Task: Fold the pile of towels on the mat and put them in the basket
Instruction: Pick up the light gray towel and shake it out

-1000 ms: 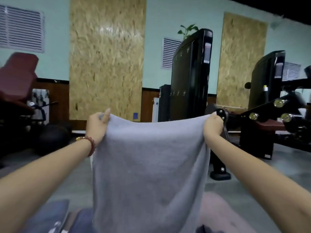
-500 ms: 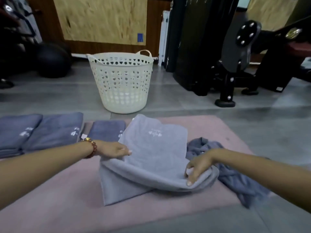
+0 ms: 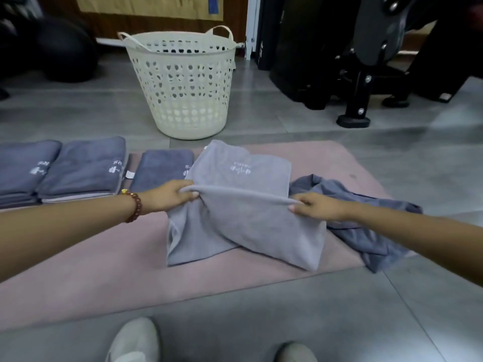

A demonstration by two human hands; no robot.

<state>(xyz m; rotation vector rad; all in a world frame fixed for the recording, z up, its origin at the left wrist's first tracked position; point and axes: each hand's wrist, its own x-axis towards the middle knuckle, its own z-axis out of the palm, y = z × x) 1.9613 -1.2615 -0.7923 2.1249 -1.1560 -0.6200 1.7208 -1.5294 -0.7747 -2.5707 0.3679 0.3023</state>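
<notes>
Towel (image 3: 243, 226), pale grey, lies half folded in the middle of the pink mat (image 3: 104, 259). The left hand (image 3: 170, 195) pinches one end of its raised fold and the right hand (image 3: 315, 206) pinches the other, so the edge runs taut between them. Just to its right a darker towel (image 3: 371, 231) sits crumpled, partly off the mat. To the left, three folded towels (image 3: 86, 168) lie in a row. The white basket (image 3: 185, 82) stands on the grey floor (image 3: 261, 322) beyond the mat, apart from the towels. A beaded bracelet (image 3: 134, 206) circles the left wrist.
</notes>
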